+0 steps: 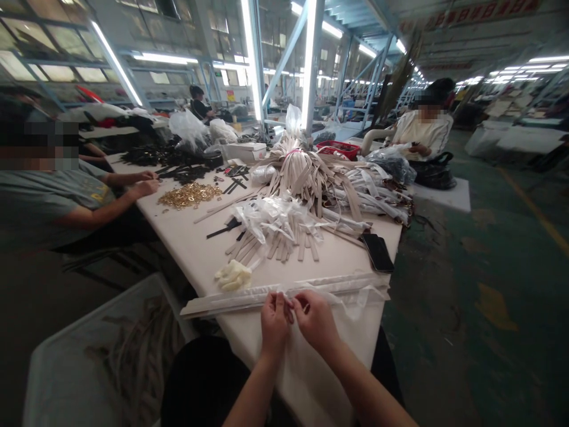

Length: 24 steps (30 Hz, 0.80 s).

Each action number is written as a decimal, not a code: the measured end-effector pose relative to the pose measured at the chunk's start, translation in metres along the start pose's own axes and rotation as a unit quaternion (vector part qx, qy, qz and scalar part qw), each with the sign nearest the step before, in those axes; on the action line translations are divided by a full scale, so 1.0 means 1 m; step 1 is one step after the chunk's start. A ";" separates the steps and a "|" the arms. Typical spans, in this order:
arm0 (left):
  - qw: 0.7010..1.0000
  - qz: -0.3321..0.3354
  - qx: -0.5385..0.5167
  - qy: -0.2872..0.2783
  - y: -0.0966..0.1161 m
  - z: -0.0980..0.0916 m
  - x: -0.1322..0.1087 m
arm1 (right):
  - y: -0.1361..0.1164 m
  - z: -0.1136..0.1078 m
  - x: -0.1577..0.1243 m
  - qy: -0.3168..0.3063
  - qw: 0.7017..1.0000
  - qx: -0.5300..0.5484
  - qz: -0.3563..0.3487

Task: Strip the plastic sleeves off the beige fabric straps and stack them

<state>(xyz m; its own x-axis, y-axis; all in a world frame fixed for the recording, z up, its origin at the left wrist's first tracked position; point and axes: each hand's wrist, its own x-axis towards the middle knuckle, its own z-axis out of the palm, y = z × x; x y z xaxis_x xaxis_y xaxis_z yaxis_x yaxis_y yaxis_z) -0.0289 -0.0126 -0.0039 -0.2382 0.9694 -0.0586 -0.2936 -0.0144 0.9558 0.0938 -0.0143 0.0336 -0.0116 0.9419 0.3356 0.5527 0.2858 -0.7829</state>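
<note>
My left hand [274, 322] and my right hand [315, 319] meet at the near edge of the white table [191, 243]. Both pinch the middle of a long beige strap in a clear plastic sleeve [231, 302] that lies across the table edge. The fingers of both hands are curled together on the sleeve. Just beyond lie a pale glove [233, 276] and a black phone [377, 251].
Beige strap pieces under plastic bags [275, 228], a big bundle of beige straps [306, 172], gold metal parts [189, 194] and black parts [178, 163] cover the table. One person sits at the left [66, 196], another at the far right [424, 133]. A grey bin [102, 356] stands at my left.
</note>
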 end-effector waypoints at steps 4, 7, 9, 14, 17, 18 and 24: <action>1.000 -0.021 0.014 -0.001 -0.001 0.003 0.000 | 0.023 0.005 0.064 0.020 0.990 -0.100 0.096; 0.999 -0.016 0.034 -0.010 -0.001 0.004 -0.001 | 0.038 0.010 0.123 -0.038 0.964 -0.183 0.190; 0.999 -0.004 0.038 -0.019 -0.002 0.003 -0.001 | 0.043 0.016 0.150 -0.086 0.948 -0.203 0.231; 0.999 0.007 0.036 -0.017 0.002 0.001 -0.003 | 0.048 0.029 0.164 -0.103 0.948 -0.194 0.230; 0.999 0.009 0.040 0.004 0.008 0.003 -0.006 | 0.052 0.019 0.158 -0.084 0.956 -0.187 0.209; 0.999 0.011 0.040 0.014 0.009 0.003 -0.007 | 0.053 0.013 0.155 -0.072 0.960 -0.183 0.201; 0.999 0.020 0.034 0.001 0.009 0.002 -0.006 | 0.034 -0.037 0.126 -0.063 0.981 0.077 0.166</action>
<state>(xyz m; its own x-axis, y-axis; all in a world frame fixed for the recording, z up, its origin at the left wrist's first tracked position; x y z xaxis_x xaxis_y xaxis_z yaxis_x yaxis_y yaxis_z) -0.0283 -0.0179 0.0054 -0.2504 0.9679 -0.0214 -0.2201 -0.0354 0.9748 0.1414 0.1076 0.0687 0.0393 0.9992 -0.0104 0.4118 -0.0256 -0.9109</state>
